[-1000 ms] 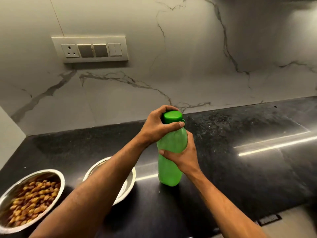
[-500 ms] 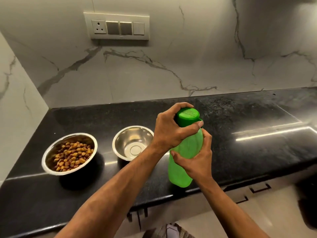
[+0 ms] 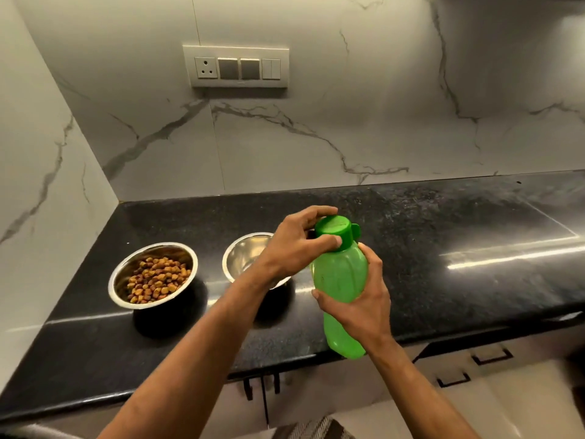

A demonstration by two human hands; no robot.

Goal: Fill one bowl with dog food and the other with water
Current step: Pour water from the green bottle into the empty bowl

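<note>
so the green bottle [image 3: 342, 280] is now lifted clear of the black surface [image 3: 443, 248], right hand [image 3: 357, 305] gripping its body and left hand [image 3: 300, 245] gripping the cap [image 3: 335, 229], still closed, so the empty bowl [image 3: 245, 258] beside the kibble bowl [image 3: 152, 277] stays dry.

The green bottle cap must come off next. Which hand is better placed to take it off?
The left hand. Its fingers already curl round the cap, while the right hand grips the green bottle by its body and steadies it beside the empty bowl.
</note>
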